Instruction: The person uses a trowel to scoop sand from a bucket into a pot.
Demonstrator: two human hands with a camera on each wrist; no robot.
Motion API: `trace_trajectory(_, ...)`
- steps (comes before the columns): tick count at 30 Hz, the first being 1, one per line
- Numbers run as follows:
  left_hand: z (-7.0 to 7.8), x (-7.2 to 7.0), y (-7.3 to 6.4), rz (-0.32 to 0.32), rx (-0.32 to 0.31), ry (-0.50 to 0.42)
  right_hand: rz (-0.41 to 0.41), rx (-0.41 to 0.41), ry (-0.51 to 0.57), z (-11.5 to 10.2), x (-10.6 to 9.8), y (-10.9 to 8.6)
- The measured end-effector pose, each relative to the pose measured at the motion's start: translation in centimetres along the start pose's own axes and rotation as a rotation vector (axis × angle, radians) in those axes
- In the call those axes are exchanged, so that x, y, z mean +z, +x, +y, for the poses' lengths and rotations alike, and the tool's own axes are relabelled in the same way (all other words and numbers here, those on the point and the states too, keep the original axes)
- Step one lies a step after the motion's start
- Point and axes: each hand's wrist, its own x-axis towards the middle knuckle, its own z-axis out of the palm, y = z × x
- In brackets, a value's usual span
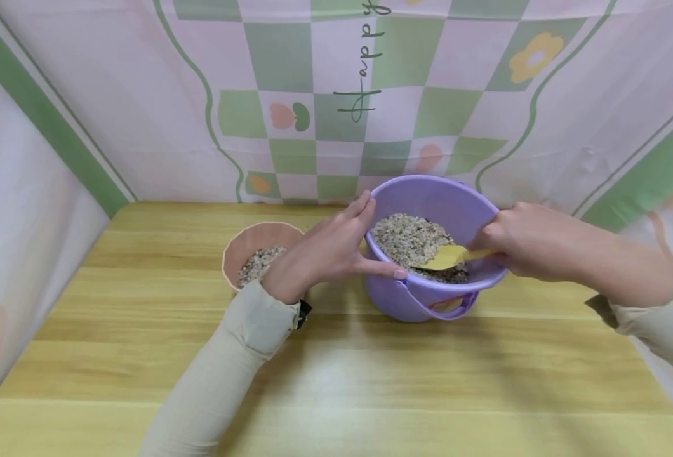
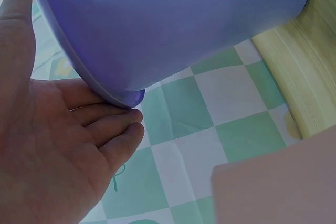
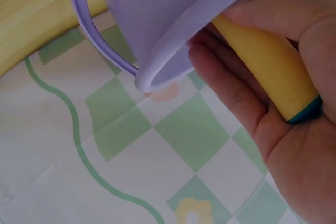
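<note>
A purple bucket [image 1: 393, 298] stands on the table, partly filled with pale gravel [image 1: 407, 238]. My right hand [image 1: 525, 244] grips the yellow handle [image 3: 268, 66] of a small toy shovel [image 1: 446, 258], whose blade lies in the gravel inside the bucket. In the right wrist view the handle ends in a dark teal band against the palm. With fingers nearly straight and spread, my left hand [image 1: 336, 247] rests against the bucket's left rim [image 2: 79, 66], thumb at the front and fingertips toward the back. Left of it is a pink bowl [image 1: 233, 254] with similar gravel, partly hidden by the left wrist.
The wood-patterned table [image 1: 336, 374] reaches back to a hanging cloth [image 1: 285, 57] with green and white checks, close behind the bucket. The bucket's purple handle [image 1: 456, 311] hangs down at its front.
</note>
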Motion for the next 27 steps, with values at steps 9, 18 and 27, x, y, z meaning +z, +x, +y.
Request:
trace_trajectory(9,0.1,0.2,0.1,-0.002,0.005,0.002,0.046,-0.043,0.021,0.3,0.8,-0.3)
trace_trajectory(18,0.1,0.1,0.0,0.004,0.007,-0.001,0.071,-0.051,0.016,0.4,1.0,-0.2)
trace_trajectory(27,0.0,0.0,0.0,0.006,0.001,0.01,0.131,-0.072,0.051,0.9,1.6,0.1)
